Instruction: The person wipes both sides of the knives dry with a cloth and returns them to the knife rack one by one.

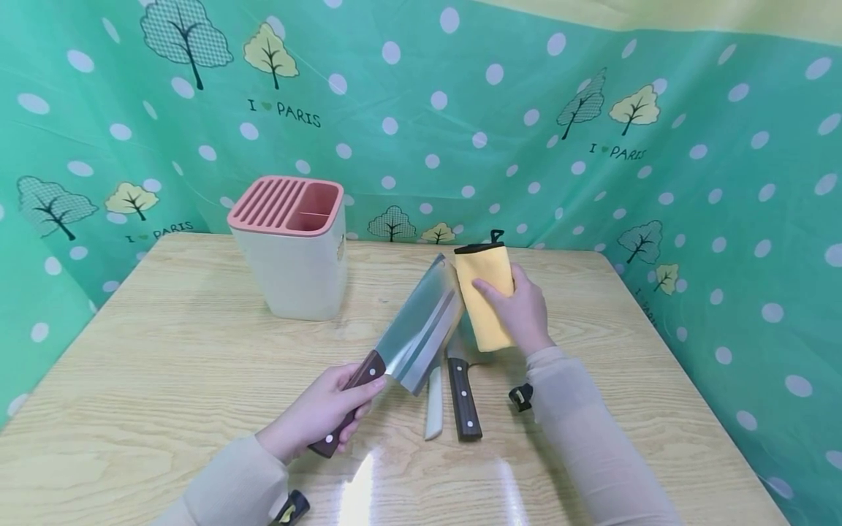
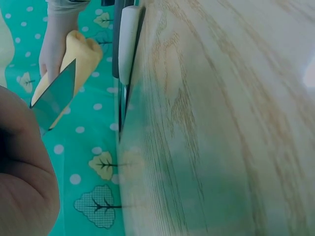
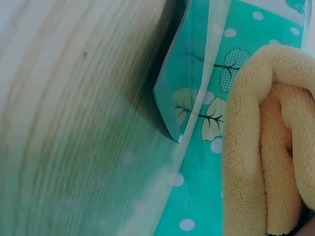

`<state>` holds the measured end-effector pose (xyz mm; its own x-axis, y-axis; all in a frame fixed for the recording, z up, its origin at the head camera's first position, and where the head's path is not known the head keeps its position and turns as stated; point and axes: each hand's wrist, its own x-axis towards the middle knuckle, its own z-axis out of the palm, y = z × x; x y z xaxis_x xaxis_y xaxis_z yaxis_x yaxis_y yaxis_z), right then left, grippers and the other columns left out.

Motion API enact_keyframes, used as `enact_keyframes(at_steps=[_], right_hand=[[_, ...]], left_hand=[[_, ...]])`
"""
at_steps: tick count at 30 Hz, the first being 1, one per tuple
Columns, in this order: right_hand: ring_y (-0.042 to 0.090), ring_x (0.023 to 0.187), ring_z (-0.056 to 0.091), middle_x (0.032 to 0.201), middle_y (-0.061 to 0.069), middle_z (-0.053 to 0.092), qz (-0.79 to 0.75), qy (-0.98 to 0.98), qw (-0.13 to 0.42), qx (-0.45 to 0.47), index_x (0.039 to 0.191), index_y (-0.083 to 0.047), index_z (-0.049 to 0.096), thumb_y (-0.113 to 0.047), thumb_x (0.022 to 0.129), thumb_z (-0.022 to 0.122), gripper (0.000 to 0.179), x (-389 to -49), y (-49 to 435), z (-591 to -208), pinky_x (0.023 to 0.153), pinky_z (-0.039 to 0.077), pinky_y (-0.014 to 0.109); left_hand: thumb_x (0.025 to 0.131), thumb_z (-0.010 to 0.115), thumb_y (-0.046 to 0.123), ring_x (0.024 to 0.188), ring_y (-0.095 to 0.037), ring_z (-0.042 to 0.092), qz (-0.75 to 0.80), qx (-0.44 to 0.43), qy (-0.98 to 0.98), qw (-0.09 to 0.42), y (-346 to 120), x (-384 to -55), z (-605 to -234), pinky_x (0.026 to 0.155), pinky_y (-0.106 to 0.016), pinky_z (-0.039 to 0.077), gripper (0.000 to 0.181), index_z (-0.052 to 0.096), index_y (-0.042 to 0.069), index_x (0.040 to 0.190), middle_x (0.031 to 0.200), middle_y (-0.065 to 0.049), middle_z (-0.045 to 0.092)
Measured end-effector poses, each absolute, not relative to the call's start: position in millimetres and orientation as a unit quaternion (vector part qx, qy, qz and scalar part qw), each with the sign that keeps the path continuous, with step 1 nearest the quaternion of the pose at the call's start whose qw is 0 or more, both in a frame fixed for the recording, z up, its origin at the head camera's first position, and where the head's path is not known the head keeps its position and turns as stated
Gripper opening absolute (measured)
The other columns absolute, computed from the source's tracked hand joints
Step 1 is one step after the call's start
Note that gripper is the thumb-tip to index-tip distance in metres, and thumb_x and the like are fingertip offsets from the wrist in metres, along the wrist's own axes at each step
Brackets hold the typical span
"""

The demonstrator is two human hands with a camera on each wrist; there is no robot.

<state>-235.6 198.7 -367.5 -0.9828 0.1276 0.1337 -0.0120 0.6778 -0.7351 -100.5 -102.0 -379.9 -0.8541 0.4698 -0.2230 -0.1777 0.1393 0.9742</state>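
My left hand (image 1: 322,413) grips the dark, riveted handle of a cleaver (image 1: 421,329). Its broad, shiny blade slants up to the right, over the blades of two other knives. In my right hand (image 1: 524,310) is a folded yellow cloth (image 1: 479,270) with black edging and a small black loop, held beside the far end of the cleaver blade. A white-handled knife (image 1: 434,405) and a dark-handled knife (image 1: 464,400) lie side by side on the table, handles toward me. The left wrist view shows the cleaver blade (image 2: 56,96) overlapping the cloth (image 2: 87,51).
A white knife holder (image 1: 296,270) with a slotted pink top and one larger opening stands at the back left of the wooden table (image 1: 164,380). Behind the table and along its sides hangs a green dotted curtain (image 1: 421,168).
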Motion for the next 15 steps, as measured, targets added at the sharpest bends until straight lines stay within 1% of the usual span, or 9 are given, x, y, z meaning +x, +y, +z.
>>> enact_keyframes(at_steps=[9,15], right_hand=[[0.023,0.071,0.064,0.093,0.010,0.066,0.423,-0.902,0.083,-0.032,0.122,-0.018,0.053,-0.070,0.079,0.066,0.068,-234.5,197.9,-368.2,0.059,0.051,0.034],[0.024,0.072,0.065,0.093,0.011,0.066,0.431,-0.898,0.086,-0.027,0.122,-0.018,0.054,-0.066,0.081,0.068,0.065,-232.7,195.5,-366.5,0.060,0.052,0.034]], left_hand=[[0.101,0.055,0.032,0.039,-0.007,0.045,0.645,0.102,0.716,0.248,-98.9,-100.5,-380.6,0.037,-0.027,0.044,0.036,0.046,-0.003,0.095,0.061,0.001,0.050],[0.101,0.055,0.033,0.040,-0.006,0.045,0.642,0.105,0.719,0.246,-96.4,-100.2,-379.4,0.037,-0.026,0.045,0.038,0.046,-0.002,0.093,0.060,0.001,0.049]])
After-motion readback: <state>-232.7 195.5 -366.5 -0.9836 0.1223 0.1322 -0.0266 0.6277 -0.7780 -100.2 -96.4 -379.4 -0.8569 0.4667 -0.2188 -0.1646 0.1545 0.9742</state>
